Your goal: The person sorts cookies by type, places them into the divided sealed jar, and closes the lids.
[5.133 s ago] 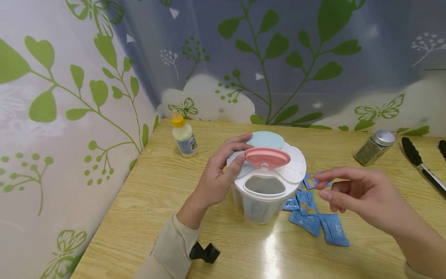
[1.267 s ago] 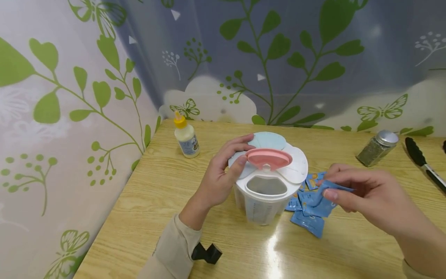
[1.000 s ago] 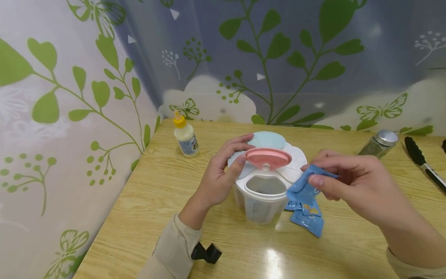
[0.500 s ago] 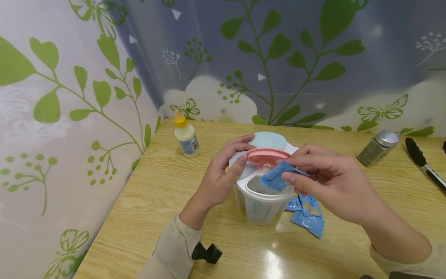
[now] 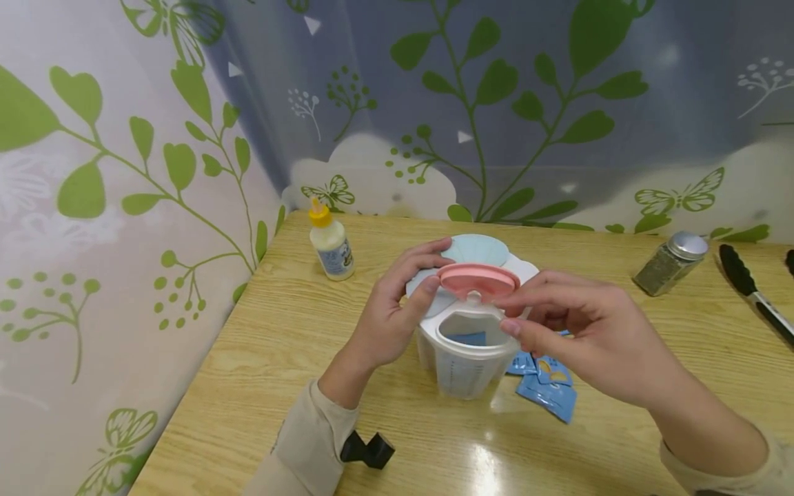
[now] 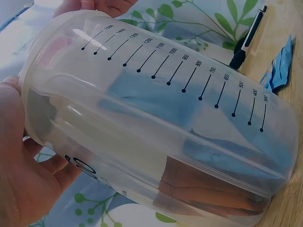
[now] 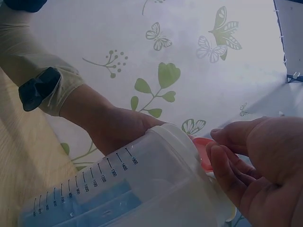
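A clear divided food storage container [image 5: 465, 375] with a white lid stands on the table. My left hand [image 5: 391, 310] grips the lid's left side, thumb by the raised pink flap [image 5: 477, 279]. One compartment's mouth is uncovered, and a blue packet [image 5: 473, 338] shows inside. Through the wall, the left wrist view shows blue packets [image 6: 147, 97] and a brown packet [image 6: 208, 187] in a neighbouring compartment. My right hand [image 5: 589, 337] hovers at the opening's right edge, thumb and fingers bent with nothing between them. Several blue packets [image 5: 548, 396] lie beside the container, partly hidden by that hand.
A squeeze bottle [image 5: 333, 251] with a yellow cap stands at the back left. To the right are a spice jar [image 5: 670, 265] with a silver lid and black-tipped tongs [image 5: 753, 289]. A patterned cloth wall [image 5: 527, 179] closes off the back.
My right hand picked up a blue packet from the pile, carried it left over the opening and let it drop into the container. My left hand has stayed on the lid.
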{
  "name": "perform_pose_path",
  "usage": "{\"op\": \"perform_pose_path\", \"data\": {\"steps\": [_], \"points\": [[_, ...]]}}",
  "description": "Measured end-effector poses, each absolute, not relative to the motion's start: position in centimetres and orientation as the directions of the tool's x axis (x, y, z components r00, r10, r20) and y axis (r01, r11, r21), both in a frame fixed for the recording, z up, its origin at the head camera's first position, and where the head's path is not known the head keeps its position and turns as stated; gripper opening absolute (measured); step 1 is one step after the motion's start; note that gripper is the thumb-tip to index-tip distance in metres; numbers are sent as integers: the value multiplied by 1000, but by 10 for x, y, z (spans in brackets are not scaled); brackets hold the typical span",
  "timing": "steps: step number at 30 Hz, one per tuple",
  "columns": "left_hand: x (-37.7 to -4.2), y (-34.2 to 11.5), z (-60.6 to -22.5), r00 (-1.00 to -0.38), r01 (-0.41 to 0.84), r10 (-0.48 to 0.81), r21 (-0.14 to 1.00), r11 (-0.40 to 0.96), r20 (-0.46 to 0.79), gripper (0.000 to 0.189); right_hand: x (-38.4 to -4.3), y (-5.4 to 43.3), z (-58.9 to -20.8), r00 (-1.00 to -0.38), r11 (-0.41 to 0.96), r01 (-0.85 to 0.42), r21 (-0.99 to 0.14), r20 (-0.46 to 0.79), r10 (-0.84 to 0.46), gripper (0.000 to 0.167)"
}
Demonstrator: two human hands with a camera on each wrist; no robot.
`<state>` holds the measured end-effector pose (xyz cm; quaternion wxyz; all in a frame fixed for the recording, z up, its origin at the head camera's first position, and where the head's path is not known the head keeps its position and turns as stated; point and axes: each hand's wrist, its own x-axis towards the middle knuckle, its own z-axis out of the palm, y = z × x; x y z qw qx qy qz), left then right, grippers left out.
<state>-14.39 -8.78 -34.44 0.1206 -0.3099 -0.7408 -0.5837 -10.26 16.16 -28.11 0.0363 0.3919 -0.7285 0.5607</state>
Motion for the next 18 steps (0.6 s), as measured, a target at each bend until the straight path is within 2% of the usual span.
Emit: {"op": "perform_pose_path", "data": {"steps": [5,9,14,18], "points": [[-144,-87,-344,-777,601,319,790,122,542,56,-104,167,-285,-701,27,-572,-820,472,-535,29],[-144,-87,-344,-776,602,321,789,120,543,57,-108,175,-291,-670,-115,-552,-826,521,-529,35],[-144,-87,-344,-773,606,321,786,122,547,57,-109,188,-301,-653,-227,-525,-821,559,-512,42],[-145,-88,-345,-777,604,318,787,129,544,57,-110,200,-307,-662,-245,-515,-822,562,-495,45]]}}
